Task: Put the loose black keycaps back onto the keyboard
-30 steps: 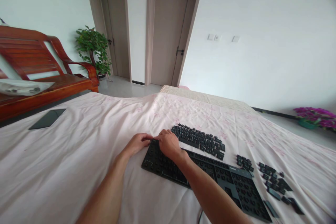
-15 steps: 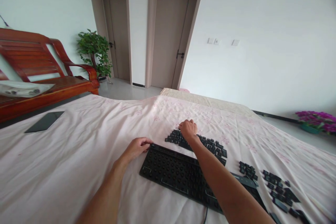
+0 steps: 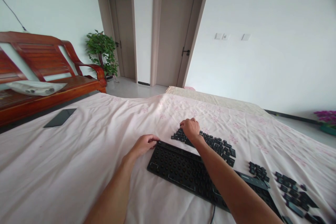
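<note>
A black keyboard [image 3: 181, 168], its keys off and its round key posts bare, lies slanted on the bedspread. At its far left corner, my left hand [image 3: 146, 143] is closed on the edge between thumb and fingers. Just beyond the keyboard spreads a group of loose black keycaps [image 3: 216, 143]. My right hand [image 3: 191, 127] reaches over the keyboard to the left end of these keycaps, its fingers curled down and pinched at a keycap there, which they mostly hide. My right forearm covers part of the keyboard's right half.
More loose keycaps [image 3: 295, 192] lie at the right, with a smaller cluster [image 3: 258, 171] beside the keyboard. A cable [image 3: 213, 213] leaves its near edge. A dark phone-like slab [image 3: 60, 118] rests on the pink bedspread [image 3: 105, 154]. A wooden bench [image 3: 52, 63] stands behind at left.
The view has swung slightly left, so everything sits further right in the picture. My left hand stays on the keyboard's corner; my right hand stays at the keycaps, with its fingers shifted slightly.
</note>
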Demonstrator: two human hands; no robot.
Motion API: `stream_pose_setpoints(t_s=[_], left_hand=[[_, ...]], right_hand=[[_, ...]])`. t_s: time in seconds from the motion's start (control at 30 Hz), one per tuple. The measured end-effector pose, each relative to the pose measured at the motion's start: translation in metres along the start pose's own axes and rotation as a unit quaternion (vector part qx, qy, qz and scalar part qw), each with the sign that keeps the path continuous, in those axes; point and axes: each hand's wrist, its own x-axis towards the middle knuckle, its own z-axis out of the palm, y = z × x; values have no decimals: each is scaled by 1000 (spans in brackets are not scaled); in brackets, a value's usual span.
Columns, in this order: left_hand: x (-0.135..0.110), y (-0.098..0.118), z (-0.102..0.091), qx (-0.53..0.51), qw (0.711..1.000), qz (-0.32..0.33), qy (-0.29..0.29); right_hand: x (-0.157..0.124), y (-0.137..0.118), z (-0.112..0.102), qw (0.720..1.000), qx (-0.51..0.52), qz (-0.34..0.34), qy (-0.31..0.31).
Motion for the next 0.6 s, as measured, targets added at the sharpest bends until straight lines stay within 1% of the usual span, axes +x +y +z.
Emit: stream_pose_setpoints(t_s=[0.1,0.2,0.27,0.37,0.47,0.6], left_hand=[[0,0,0,4,1000,2,-1],[0,0,0,6,1000,5,1],[0,0,0,7,1000,9,2],[-1,0,-1,9,1000,15,2],[-2,1,-2,11,1000,19,1],[-1,0,-2,13,1000,21,-3]], right_hand=[[-22,-16,-1,998,58,-16,-17],[-48,-30,0,986,157,-30,-38],[-63,-37,0,979,195,-38,-44],[-78,-44,-1,977,205,-51,-34],[-85,-48,1,977,203,-53,-24],[-88,-51,8,976,211,-35,-41]])
